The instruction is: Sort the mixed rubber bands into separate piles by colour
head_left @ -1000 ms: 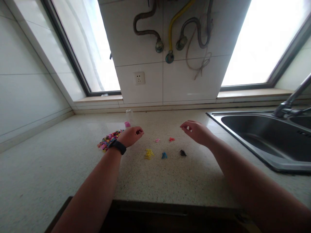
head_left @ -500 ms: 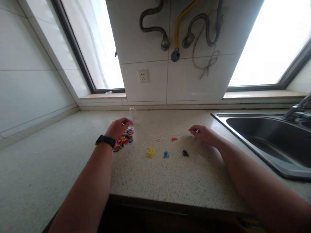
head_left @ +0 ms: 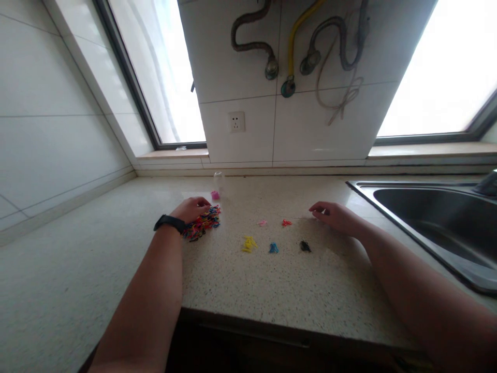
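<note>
A heap of small multicoloured clip-like pieces (head_left: 202, 226) lies on the speckled counter (head_left: 233, 290). At its upper edge is my left hand (head_left: 193, 208), wearing a black wristband, with fingers pinched together; anything between them is too small to see. My right hand (head_left: 329, 214) rests farther right, loosely curled, thumb and fingers slightly apart with nothing visible in them. Between the hands lie small separate groups: yellow pieces (head_left: 249, 244), blue pieces (head_left: 274, 247), black pieces (head_left: 305, 246), red pieces (head_left: 286, 223) and pink pieces (head_left: 262, 223).
Behind the heap stands a clear container (head_left: 218, 181), with a bright pink object (head_left: 215, 195) beside it. A steel sink (head_left: 427, 228) is set into the counter at the right. The tiled wall carries a socket (head_left: 236, 122) and hoses (head_left: 290, 57).
My left hand has come down from beside the pink object onto the heap, uncovering that object. My right hand keeps its place on the counter. The whole view has shifted slightly.
</note>
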`<state>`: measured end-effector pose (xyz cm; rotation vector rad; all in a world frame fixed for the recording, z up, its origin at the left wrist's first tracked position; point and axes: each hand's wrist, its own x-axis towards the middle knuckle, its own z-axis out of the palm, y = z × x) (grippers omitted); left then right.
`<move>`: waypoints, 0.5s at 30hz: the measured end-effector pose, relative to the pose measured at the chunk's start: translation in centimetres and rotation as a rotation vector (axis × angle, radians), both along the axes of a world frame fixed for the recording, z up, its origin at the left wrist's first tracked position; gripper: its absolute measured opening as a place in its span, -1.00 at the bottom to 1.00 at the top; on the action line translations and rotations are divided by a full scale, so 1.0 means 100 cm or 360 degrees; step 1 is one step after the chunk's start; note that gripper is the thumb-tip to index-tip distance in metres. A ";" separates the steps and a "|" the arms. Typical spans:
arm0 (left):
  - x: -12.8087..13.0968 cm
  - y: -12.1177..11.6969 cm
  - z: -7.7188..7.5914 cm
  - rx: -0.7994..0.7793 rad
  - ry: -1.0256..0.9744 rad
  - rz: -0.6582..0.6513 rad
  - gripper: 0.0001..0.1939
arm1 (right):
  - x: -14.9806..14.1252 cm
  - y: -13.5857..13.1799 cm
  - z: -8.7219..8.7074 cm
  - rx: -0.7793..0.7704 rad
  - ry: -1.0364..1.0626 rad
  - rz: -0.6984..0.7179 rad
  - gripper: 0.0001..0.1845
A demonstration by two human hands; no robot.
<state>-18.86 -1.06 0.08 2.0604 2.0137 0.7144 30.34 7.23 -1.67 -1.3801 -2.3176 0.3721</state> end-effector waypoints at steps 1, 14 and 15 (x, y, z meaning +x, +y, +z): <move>-0.001 0.000 -0.001 -0.0024 -0.0009 -0.0016 -0.59 | 0.000 0.000 0.000 -0.0003 -0.0003 0.0002 -0.66; 0.009 -0.002 0.003 -0.0143 0.0077 -0.0088 -0.64 | 0.006 0.009 -0.008 -0.0020 -0.0009 0.0023 -0.65; 0.009 -0.001 0.002 -0.0151 0.0084 -0.0096 -0.65 | 0.005 0.008 -0.008 -0.0027 -0.0013 0.0026 -0.65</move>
